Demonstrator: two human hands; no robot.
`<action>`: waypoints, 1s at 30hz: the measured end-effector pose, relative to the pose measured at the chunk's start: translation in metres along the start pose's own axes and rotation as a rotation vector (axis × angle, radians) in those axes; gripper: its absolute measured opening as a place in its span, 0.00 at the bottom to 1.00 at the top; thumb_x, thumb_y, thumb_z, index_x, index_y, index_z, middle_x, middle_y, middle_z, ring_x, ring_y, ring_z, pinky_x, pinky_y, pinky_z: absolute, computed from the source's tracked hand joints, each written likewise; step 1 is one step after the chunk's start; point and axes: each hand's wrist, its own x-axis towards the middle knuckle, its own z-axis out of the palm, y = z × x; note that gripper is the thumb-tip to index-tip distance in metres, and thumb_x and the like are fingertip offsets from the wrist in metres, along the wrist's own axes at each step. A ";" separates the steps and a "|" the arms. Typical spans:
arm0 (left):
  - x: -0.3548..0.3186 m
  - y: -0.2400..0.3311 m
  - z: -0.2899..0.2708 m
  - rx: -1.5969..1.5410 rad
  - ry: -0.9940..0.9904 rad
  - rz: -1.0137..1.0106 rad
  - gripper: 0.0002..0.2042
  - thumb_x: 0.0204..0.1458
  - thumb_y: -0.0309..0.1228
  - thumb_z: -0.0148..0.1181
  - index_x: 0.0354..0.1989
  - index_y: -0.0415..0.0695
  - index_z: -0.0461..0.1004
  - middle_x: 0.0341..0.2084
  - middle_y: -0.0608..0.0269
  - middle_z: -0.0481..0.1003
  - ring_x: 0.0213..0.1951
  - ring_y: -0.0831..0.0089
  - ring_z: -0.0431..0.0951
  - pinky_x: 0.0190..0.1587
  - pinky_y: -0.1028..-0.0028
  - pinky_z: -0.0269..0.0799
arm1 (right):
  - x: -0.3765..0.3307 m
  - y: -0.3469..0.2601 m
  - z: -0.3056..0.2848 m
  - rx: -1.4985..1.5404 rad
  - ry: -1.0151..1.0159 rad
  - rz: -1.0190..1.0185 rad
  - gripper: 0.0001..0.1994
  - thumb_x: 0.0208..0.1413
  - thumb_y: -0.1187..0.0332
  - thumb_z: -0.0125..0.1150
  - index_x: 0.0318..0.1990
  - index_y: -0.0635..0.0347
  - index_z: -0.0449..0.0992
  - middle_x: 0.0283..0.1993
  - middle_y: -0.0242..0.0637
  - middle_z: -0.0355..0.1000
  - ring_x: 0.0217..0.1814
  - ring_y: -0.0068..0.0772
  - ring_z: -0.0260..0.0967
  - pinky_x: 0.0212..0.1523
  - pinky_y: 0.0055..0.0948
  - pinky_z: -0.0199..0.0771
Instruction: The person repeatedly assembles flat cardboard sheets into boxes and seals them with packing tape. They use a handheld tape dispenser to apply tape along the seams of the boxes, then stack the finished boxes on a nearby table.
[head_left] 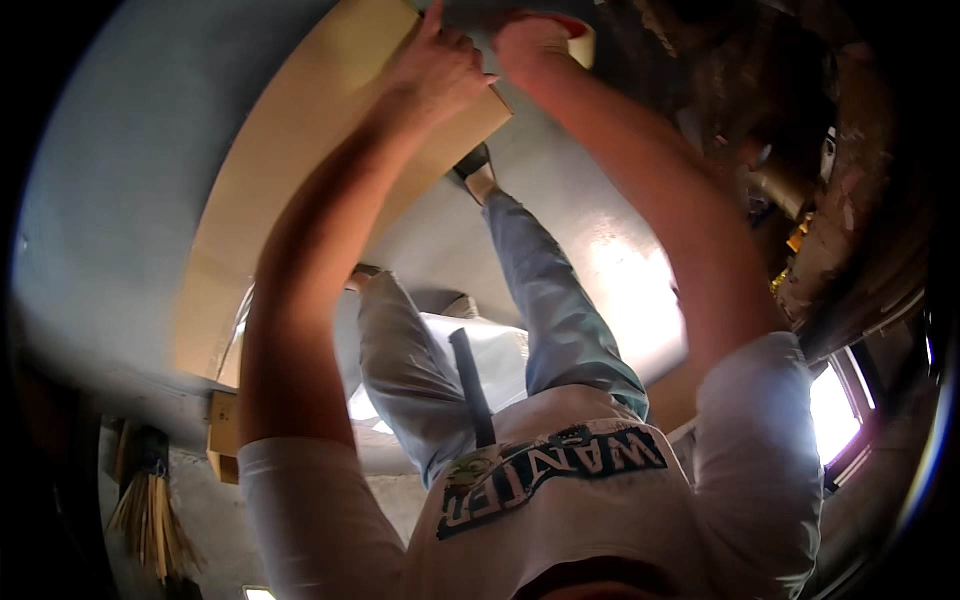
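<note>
A long tan cardboard box [290, 130] stretches from the top centre down the left over the grey floor. My left hand [440, 65] rests on its far end near the edge. The index finger points outward, the thumb stands apart, and the other fingers bend. Just right of it, past the box's corner, my right hand [530, 48] is closed around a red tape dispenser [578, 32] with a pale yellowish roll. The hand and the top rim of the view hide part of the dispenser. Any tape strip between the hands cannot be made out.
My legs [560, 290] stand close to the box's right side. A smaller cardboard box [222, 437] and a bundle of thin sticks [155, 515] are at lower left. Dark brown clutter [800, 190] fills the right, above a bright window [840, 412].
</note>
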 end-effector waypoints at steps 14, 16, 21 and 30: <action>-0.029 0.050 0.056 -0.491 0.709 -0.588 0.32 0.58 0.52 0.48 0.64 0.40 0.58 0.68 0.55 0.53 0.70 0.49 0.48 0.65 0.37 0.38 | -0.067 0.067 0.055 1.495 0.353 0.152 0.31 0.45 0.56 0.70 0.58 0.55 0.72 0.44 0.40 0.78 0.45 0.27 0.75 0.46 0.26 0.74; -0.050 0.053 0.101 -0.395 0.670 -0.826 0.38 0.57 0.55 0.47 0.68 0.41 0.50 0.70 0.55 0.48 0.71 0.48 0.44 0.64 0.35 0.36 | -0.049 0.061 0.008 1.625 0.358 -0.069 0.30 0.47 0.59 0.69 0.59 0.58 0.71 0.42 0.39 0.79 0.42 0.20 0.74 0.44 0.23 0.74; -0.056 0.050 0.113 -0.374 0.524 -0.810 0.41 0.57 0.57 0.45 0.71 0.42 0.43 0.72 0.57 0.37 0.72 0.49 0.36 0.66 0.36 0.31 | -0.032 0.031 -0.115 1.552 0.264 -0.195 0.19 0.51 0.58 0.66 0.51 0.50 0.77 0.27 0.39 0.75 0.25 0.24 0.70 0.28 0.29 0.70; -0.050 0.049 0.129 -0.337 0.675 -0.796 0.39 0.56 0.56 0.47 0.69 0.42 0.48 0.71 0.54 0.43 0.71 0.47 0.41 0.64 0.33 0.34 | -0.065 0.047 0.029 1.385 0.092 -0.235 0.28 0.50 0.61 0.68 0.61 0.53 0.70 0.37 0.35 0.78 0.35 0.20 0.73 0.39 0.21 0.73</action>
